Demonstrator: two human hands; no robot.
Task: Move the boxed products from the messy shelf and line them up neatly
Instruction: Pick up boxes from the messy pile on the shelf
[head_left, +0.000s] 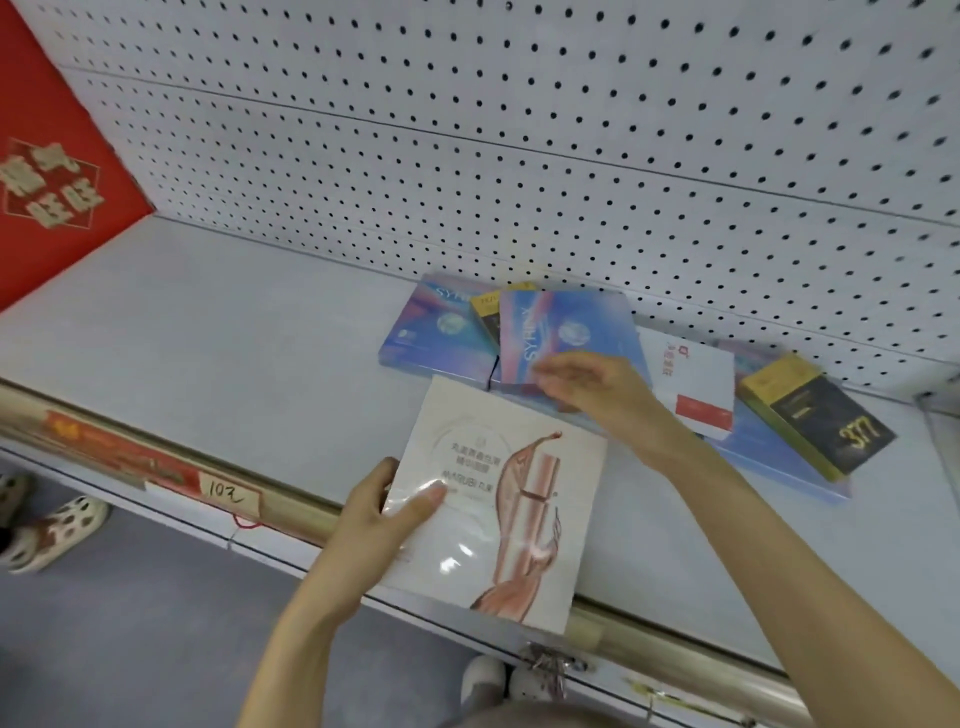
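Two hands work over the grey shelf (208, 322) in the head view. The left hand (382, 519) grips the left edge of a cream box (498, 519), with the thumb on its printed face. That box sits at the front of the shelf, its near edge over the front rail. The right hand (587, 387) reaches across to a blue box (571, 325) near the pegboard (519, 130). Its fingertips are at the box's near edge, but blur hides whether they pinch it or only touch it. This blue box overlaps a small yellow-and-black box (485, 312) and a second blue box (431, 332) to its left. To its right lie a white box (696, 384) and a black-and-yellow box (815, 415) marked 377, the latter on top of a third blue box (779, 462). A red sign (52, 182) stands at the shelf's left end. A price tag (228, 499) hangs on the rail.
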